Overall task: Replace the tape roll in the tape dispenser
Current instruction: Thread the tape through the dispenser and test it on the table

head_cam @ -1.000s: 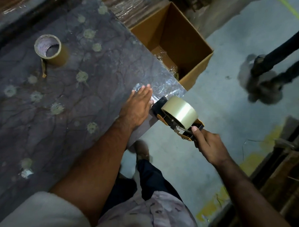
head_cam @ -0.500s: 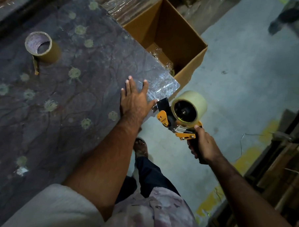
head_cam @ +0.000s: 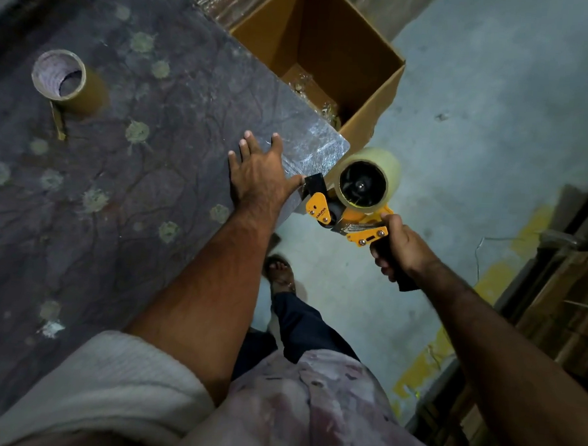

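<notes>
Gripping the black handle of an orange tape dispenser at centre right of the frame, the right hand holds it, loaded with a clear tape roll, against the surface corner; the left hand lies flat, fingers spread. An empty cardboard core stands upper left.

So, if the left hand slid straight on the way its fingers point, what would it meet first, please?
Nothing soon: the left hand lies flat, fingers pointing along the tabletop, bare ahead. The cardboard box stands rightward, probably off that line.
</notes>
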`<control>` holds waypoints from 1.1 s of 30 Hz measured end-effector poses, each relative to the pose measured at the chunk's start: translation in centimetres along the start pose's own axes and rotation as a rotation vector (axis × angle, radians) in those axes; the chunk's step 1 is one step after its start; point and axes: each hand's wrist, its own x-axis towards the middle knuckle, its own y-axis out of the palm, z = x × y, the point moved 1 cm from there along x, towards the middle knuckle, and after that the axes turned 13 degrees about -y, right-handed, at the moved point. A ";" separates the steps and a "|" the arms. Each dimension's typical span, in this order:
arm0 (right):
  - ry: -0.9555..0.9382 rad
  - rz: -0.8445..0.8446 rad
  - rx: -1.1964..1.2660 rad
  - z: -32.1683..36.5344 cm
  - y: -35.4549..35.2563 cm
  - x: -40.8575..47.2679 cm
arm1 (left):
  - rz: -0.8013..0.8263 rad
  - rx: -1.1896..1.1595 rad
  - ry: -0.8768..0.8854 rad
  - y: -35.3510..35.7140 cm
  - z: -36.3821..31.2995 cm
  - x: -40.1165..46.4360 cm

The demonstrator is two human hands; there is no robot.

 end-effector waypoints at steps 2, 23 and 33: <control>0.061 0.061 0.109 -0.3 0.0 0.2 | -0.009 -0.040 0.006 0.2 0.3 0.1; -0.005 -0.040 0.408 4.5 1.7 -4.0 | -0.015 -0.629 0.045 -2.1 6.5 -2.2; -0.224 0.470 0.666 17.4 8.6 -3.3 | -0.145 -0.756 -0.191 -7.0 18.3 -3.2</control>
